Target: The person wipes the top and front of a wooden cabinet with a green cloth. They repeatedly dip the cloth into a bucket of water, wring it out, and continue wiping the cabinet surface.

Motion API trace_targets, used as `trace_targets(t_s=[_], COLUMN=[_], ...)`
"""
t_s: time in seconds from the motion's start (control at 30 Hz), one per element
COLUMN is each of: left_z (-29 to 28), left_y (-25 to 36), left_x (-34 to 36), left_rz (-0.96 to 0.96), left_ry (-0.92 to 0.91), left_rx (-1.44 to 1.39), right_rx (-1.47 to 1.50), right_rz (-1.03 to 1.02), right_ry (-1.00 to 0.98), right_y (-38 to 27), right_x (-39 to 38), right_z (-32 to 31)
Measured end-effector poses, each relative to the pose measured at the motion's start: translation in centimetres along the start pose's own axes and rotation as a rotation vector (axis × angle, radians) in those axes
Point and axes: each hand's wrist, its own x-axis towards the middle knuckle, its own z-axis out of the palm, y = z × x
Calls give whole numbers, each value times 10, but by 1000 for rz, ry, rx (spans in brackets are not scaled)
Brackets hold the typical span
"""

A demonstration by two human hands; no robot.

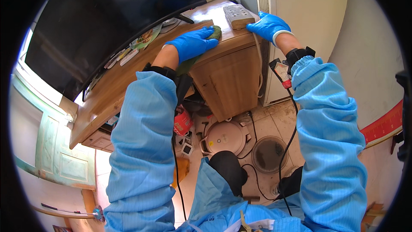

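Note:
My left hand [194, 43], in a blue glove, presses a green cloth [218, 31] onto the wooden desk top [206, 13], its fingers closed over the cloth. My right hand [268, 26], also gloved in blue, rests at the desk's right end against a beige power strip [236, 13], its thumb and fingers apart. A large black screen [111, 21] stands along the back left of the desk, with small items and papers [143, 38] below it.
A wooden cabinet side [225, 81] drops below the desk top. On the tiled floor [274, 116] lie a pink round appliance [225, 139], a dark round object [268, 154] and black cables. A pale door [313, 0] is at right, a green cabinet [64, 150] at left.

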Motion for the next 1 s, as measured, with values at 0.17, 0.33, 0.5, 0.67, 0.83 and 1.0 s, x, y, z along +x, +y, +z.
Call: trace_targets(t_s=[0.17, 0.33, 0.5, 0.67, 0.83, 1.0], left_z=[-16, -22, -13, -13, 3, 8], left_y=[8, 2, 1, 7, -9, -19], left_x=[2, 22, 68, 109, 149, 145], left_rz=[-29, -127, -241, -389, -248, -170], left_ry=[-117, -178, -147, -168, -18, 11], left_rx=[-20, -94, 63, 151, 151, 79], right_rx=[-48, -70, -64, -76, -47, -71], right_rz=[-42, -49, -113, -165, -173, -169], right_ry=[100, 163, 247, 361, 418, 374], right_y=[11, 17, 24, 30, 33, 31], right_x=[3, 2, 1, 3, 5, 2], right_z=[2, 9, 15, 30, 39, 35])
